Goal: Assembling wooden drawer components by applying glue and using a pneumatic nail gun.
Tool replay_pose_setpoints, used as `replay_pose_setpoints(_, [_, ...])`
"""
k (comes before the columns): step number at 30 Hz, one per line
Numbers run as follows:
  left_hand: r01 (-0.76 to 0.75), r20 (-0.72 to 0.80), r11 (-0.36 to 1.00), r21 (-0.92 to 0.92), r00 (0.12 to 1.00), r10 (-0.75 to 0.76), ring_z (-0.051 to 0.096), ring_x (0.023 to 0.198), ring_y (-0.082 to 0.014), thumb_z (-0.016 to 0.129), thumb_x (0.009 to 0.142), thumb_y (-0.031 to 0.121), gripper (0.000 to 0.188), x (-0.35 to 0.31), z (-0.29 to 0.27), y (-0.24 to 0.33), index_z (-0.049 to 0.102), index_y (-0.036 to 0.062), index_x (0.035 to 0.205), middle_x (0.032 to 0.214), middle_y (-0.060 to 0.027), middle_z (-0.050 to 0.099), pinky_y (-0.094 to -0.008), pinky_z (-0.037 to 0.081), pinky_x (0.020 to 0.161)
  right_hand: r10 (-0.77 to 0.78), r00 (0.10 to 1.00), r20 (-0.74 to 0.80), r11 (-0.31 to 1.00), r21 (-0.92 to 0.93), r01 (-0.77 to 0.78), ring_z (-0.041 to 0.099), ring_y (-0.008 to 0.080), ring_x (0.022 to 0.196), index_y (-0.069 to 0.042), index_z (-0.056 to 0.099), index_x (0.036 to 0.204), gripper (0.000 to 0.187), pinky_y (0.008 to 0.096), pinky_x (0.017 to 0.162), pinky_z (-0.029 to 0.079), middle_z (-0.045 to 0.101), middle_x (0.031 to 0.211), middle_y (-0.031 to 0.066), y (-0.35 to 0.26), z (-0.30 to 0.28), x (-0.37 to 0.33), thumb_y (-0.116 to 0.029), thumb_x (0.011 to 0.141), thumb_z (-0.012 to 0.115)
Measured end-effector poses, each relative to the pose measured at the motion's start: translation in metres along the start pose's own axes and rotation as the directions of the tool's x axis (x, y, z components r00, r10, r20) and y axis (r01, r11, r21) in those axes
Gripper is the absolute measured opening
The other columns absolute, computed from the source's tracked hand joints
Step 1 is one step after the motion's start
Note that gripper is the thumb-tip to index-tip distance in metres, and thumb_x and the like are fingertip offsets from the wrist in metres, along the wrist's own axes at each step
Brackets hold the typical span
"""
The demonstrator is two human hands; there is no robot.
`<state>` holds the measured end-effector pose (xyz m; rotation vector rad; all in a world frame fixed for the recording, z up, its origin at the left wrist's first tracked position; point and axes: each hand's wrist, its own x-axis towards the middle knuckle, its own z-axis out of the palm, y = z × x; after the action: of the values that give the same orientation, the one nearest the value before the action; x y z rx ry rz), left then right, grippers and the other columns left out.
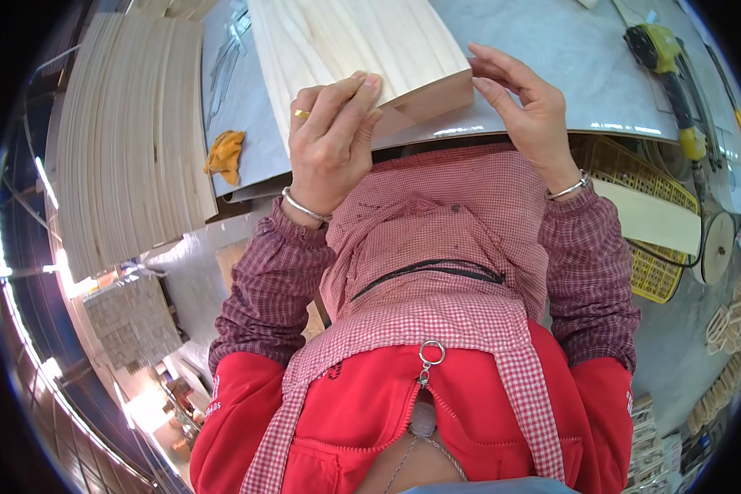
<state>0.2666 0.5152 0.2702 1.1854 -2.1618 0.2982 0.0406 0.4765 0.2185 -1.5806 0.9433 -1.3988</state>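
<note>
A pale wooden box (362, 41) with a visible grain lies on the grey-white tabletop, its near end face in shadow. My left hand (331, 136), with a gold ring and a silver bangle, grips the box at its near left edge. Its fingertips press on the top panel, and the thumb bends down by the near edge. At the near right corner is my right hand (528, 107), fingers curved and apart. Its fingertips are right beside the box's side; whether they touch it I cannot tell.
A tall stack of thin wooden boards (132, 132) stands at left. An orange cloth (225, 156) and clear strips (226, 62) lie on the table (568, 41). A green-and-black power tool (667, 74) is at right, above a yellow plastic crate (654, 272).
</note>
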Motion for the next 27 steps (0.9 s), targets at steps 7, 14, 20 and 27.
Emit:
replay_pose_setpoints(7, [-0.012,-0.006,1.000,0.004,1.000,0.012,0.053,0.081,-0.0160,0.070,0.076,0.005,0.029,-0.001,0.002,0.001,0.069,0.0068,0.106,0.103,-0.0042,0.065,-0.0262,0.043,0.075,-0.113,0.993,-0.038,0.994,-0.010,0.112,0.065,0.0125,0.090,-0.009,0.064,0.116,0.034,0.0206,0.079,0.051,0.070,0.102,0.0032,-0.009,0.001,0.001,-0.003,0.083,0.063])
replay_pose_setpoints(14, [-0.011,-0.026,1.000,-0.004,1.000,0.011,0.052,0.080,-0.0180,0.070,0.075,0.006,0.030,-0.002,0.004,-0.001,0.069,0.0085,0.105,0.102,-0.0020,0.064,-0.0286,0.044,0.075,-0.127,0.984,-0.125,0.983,-0.148,0.108,0.065,0.0123,0.080,-0.005,0.067,0.106,0.025,0.0198,0.071,0.050,0.070,0.097,0.0026,-0.007,0.005,-0.003,-0.003,0.081,0.064])
replay_pose_setpoints(20, [-0.020,-0.028,1.000,0.009,0.999,0.021,0.052,0.080,-0.0181,0.071,0.075,0.007,0.030,0.000,0.005,0.000,0.069,0.0081,0.105,0.102,-0.0022,0.064,-0.0284,0.044,0.075,-0.258,0.946,-0.194,0.950,-0.228,0.212,0.062,0.0129,0.071,-0.003,0.068,0.096,0.017,0.0205,0.063,0.049,0.069,0.089,0.0020,-0.005,0.013,-0.008,-0.001,0.080,0.064])
replay_pose_setpoints(27, [-0.032,-0.041,0.999,0.028,0.999,0.033,0.052,0.080,-0.0177,0.071,0.074,0.006,0.031,-0.001,0.007,0.003,0.069,0.0080,0.105,0.102,-0.0022,0.064,-0.0282,0.044,0.075,-0.295,0.939,-0.177,0.937,-0.248,0.247,0.061,0.0132,0.068,-0.003,0.068,0.094,0.016,0.0214,0.061,0.047,0.068,0.087,0.0026,-0.007,0.013,-0.007,0.000,0.079,0.063])
